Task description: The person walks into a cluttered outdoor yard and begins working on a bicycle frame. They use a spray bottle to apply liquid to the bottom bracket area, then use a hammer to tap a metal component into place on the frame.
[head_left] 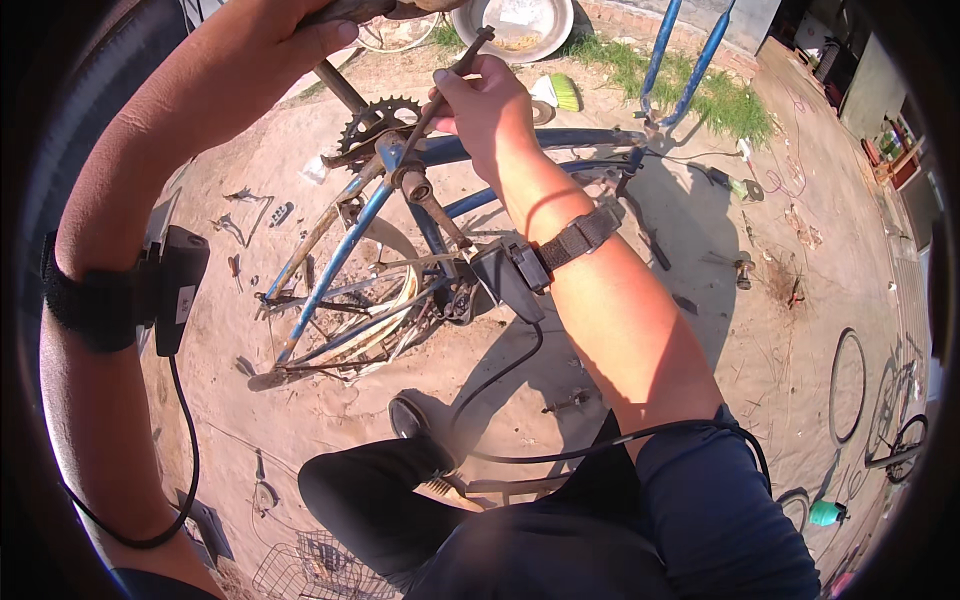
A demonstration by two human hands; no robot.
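My right hand is closed round a rusty metal bar with a notched upper end. The bar slants down to the blue bicycle frame, its lower end by the tube joint near the toothed chainring. At the top edge, my left hand is closed on a dark brown and tan object, mostly cut off by the picture's edge, so I cannot tell its kind. A rusty crank arm runs up from the chainring beneath that hand.
A metal basin sits at the back beside grass. Blue fork legs stand at the far right. Loose parts and a wire basket lie on the dusty ground. Cables hang from devices strapped to both forearms. A thin ring lies right.
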